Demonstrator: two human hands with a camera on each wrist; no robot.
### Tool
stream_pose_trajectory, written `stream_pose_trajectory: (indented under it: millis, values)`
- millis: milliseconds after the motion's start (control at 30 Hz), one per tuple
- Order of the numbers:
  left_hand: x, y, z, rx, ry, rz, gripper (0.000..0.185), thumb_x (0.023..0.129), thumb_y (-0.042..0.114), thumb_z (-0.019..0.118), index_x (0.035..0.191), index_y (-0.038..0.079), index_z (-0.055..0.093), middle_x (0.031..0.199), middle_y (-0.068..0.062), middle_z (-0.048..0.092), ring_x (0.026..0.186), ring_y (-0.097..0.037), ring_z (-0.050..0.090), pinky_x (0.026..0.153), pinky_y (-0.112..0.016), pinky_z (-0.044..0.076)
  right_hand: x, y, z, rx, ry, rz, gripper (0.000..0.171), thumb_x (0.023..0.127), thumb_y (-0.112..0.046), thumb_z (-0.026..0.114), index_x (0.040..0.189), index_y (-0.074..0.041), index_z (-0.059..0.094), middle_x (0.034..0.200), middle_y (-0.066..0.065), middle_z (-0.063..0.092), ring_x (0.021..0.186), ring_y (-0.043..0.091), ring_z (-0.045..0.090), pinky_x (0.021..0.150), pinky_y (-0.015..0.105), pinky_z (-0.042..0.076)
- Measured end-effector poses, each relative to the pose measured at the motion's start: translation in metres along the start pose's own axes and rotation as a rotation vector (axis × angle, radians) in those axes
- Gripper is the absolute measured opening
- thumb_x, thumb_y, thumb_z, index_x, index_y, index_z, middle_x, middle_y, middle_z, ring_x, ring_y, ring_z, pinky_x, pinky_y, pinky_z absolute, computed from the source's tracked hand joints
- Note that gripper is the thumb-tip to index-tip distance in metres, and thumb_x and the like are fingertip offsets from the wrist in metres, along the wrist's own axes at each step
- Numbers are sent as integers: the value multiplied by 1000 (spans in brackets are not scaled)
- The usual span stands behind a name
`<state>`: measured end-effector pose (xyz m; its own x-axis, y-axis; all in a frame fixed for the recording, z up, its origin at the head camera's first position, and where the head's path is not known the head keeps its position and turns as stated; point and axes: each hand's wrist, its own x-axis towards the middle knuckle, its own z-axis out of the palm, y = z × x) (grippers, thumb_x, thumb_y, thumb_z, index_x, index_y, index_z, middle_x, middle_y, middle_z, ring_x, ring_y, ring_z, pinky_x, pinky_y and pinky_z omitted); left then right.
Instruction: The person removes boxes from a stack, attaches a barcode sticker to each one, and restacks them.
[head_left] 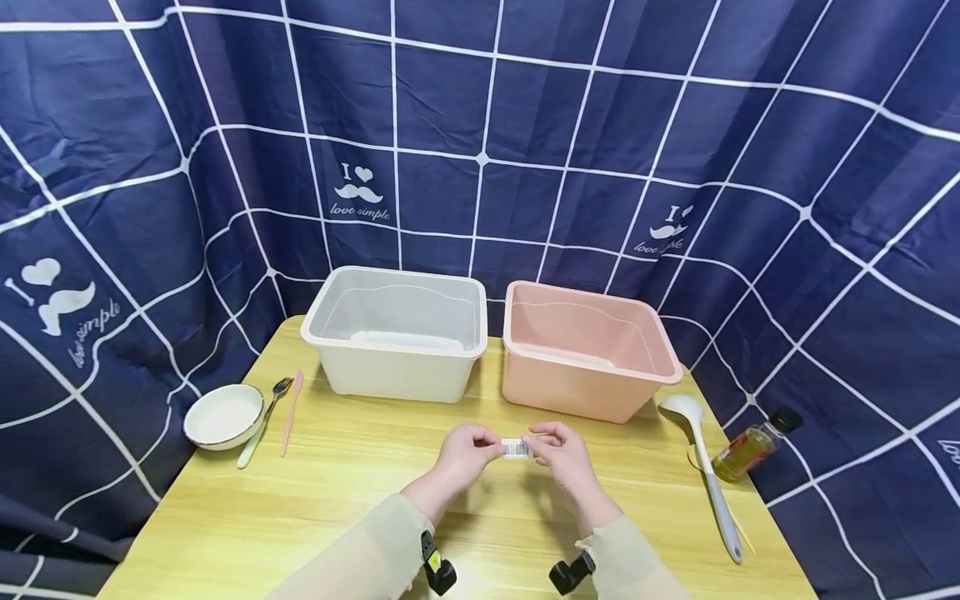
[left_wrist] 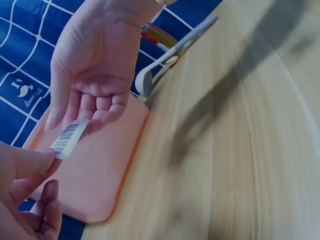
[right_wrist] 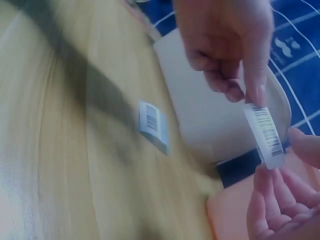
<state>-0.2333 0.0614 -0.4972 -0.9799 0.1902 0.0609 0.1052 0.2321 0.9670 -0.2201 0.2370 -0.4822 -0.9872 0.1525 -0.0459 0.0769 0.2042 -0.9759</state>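
A small white barcode label (head_left: 516, 448) is held up between both hands, above the table in front of the bins. My left hand (head_left: 463, 457) pinches one end of it between thumb and fingers. At the other end is my right hand (head_left: 564, 457), its fingertips touching or very near the label (right_wrist: 267, 137). The right thumb (right_wrist: 302, 145) stands apart from the label in the right wrist view. That view also shows a pale blue piece with a barcode (right_wrist: 151, 122) against the tabletop; the head view does not show it.
Behind the hands stand a white bin (head_left: 397, 371) and a pink bin (head_left: 577, 387). At left are white bowls (head_left: 225, 415), a fork (head_left: 262, 425) and a pink knife (head_left: 292, 412). A ladle (head_left: 708, 467) and an oil bottle (head_left: 746, 450) are at right. Blue checked cloth surrounds the table.
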Motion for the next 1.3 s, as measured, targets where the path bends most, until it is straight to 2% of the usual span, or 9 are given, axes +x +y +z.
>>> stream_pose_trajectory:
  millis: [133, 300, 500, 600, 767, 867, 1100, 1167, 1300]
  values:
    - [3, -3, 7, 24, 0, 12, 7, 82, 7, 77, 79, 5, 72, 75, 4, 62, 72, -12, 53, 67, -31, 46, -3, 5, -8, 63, -16, 32, 27, 82, 8, 71, 106, 12, 59, 80, 12, 67, 68, 16, 61, 62, 24, 49]
    - [7, -6, 17, 30, 6, 10, 8, 81, 9, 79, 78, 8, 72, 78, 4, 61, 74, -13, 54, 68, -32, 46, -7, 15, -13, 43, 34, -47, 37, 81, 12, 70, 111, 7, 48, 87, 17, 65, 73, 15, 61, 67, 23, 51]
    - [14, -11, 35, 2, 3, 5, 10, 81, 9, 80, 77, 8, 71, 79, 3, 61, 73, -13, 55, 67, -30, 48, -12, 23, -19, -99, 135, -213, 27, 80, 16, 69, 97, 4, 51, 88, 16, 62, 78, 18, 59, 69, 22, 52]
    - [19, -13, 47, 29, 31, 16, 11, 80, 10, 80, 76, 10, 70, 79, 4, 59, 74, -12, 54, 68, -29, 48, -13, 26, -22, -174, 190, -218, 28, 82, 13, 68, 101, 1, 51, 89, 15, 62, 79, 19, 57, 69, 22, 50]
    - [30, -11, 67, 84, 90, 51, 12, 80, 12, 81, 74, 13, 70, 75, 7, 57, 71, -10, 52, 66, -28, 47, -6, 29, -26, -231, 313, -199, 35, 85, 7, 70, 110, 0, 46, 89, 11, 61, 79, 19, 55, 68, 21, 48]
    - [40, -7, 79, 135, 153, 105, 12, 80, 12, 81, 74, 14, 71, 73, 8, 55, 70, -9, 51, 67, -28, 45, 5, 32, -28, -226, 383, -203, 33, 86, 4, 70, 109, -2, 46, 89, 10, 61, 77, 18, 55, 64, 20, 47]
    - [70, 7, 103, 262, 304, 244, 12, 83, 15, 78, 74, 15, 71, 69, 13, 54, 73, -12, 52, 76, -33, 42, 35, 26, -31, -117, 490, -226, 32, 87, 4, 69, 106, 1, 44, 90, 13, 63, 72, 17, 61, 60, 23, 53]
    - [78, 12, 109, 270, 300, 235, 11, 84, 15, 76, 75, 15, 71, 69, 13, 55, 74, -13, 54, 80, -35, 42, 43, 23, -34, -89, 508, -228, 32, 87, 6, 68, 108, 3, 44, 90, 15, 63, 70, 16, 61, 61, 26, 55]
    - [90, 19, 118, 301, 276, 214, 7, 85, 15, 74, 78, 15, 73, 74, 12, 58, 78, -15, 58, 84, -37, 43, 54, 20, -39, -61, 545, -219, 31, 86, 8, 67, 108, 5, 45, 88, 15, 61, 69, 14, 61, 61, 24, 55]
